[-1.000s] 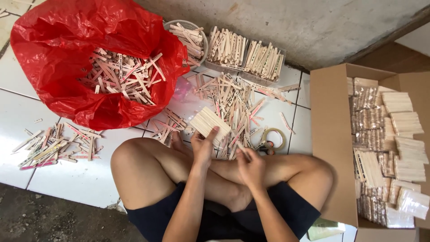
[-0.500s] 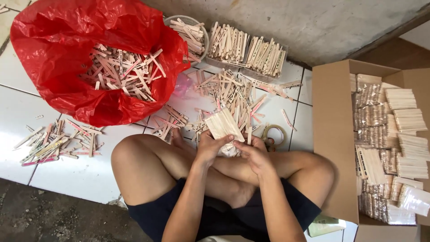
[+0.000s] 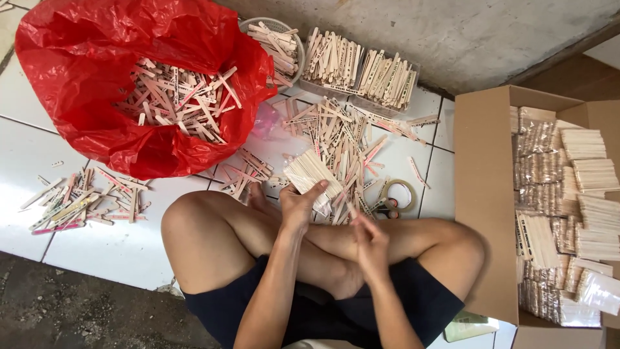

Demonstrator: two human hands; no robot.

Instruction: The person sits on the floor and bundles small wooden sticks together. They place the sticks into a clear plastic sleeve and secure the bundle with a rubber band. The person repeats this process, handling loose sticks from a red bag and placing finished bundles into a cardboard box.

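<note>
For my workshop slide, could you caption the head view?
Seated cross-legged, left hand holding a stack of wooden sticks, right hand pinching one stick, between a red bag and a cardboard box.

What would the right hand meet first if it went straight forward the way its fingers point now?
Probably the loose wooden sticks spread on the tile floor just ahead of the right hand, whose fingers point up and slightly left. The tape roll lies off to the right. Depth is unclear.

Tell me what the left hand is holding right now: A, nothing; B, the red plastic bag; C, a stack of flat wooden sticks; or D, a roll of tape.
C: the left hand grips a neat stack of flat wooden sticks above the crossed legs.
</note>
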